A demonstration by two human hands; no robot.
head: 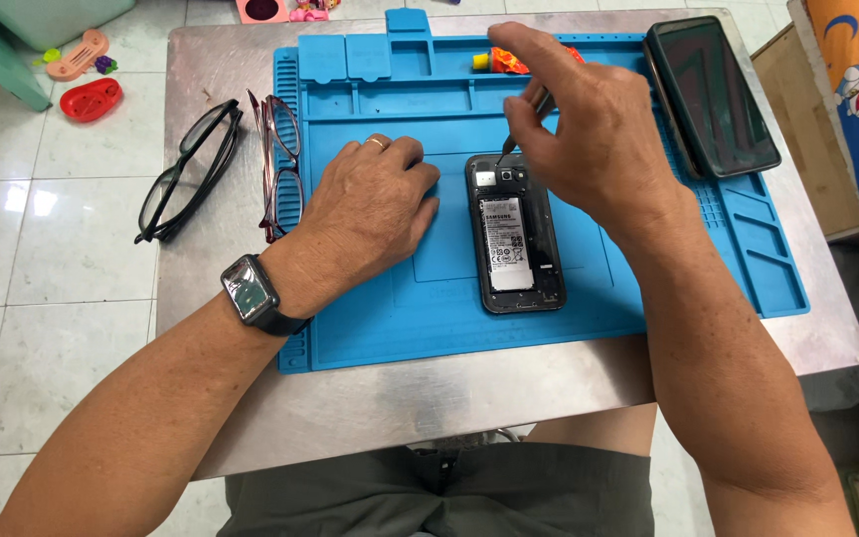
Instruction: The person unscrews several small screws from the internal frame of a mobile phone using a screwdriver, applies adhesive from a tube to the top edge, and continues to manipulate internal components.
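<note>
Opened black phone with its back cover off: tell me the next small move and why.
Probably lower the thin metal tool in the right hand onto the opened black phone's top edge; its tip hovers by the camera there, while the left hand rests beside the phone on the blue silicone mat.

An opened phone (pixel 514 234) lies at the centre of a mat (pixel 390 318) on a table (pixel 449 398), with the left hand (pixel 375 204) just left of it, the right hand (pixel 579 129) above it holding a tool (pixel 521 127), another phone (pixel 710 94) at upper right, and two pairs of glasses (pixel 236 164) at left.
</note>
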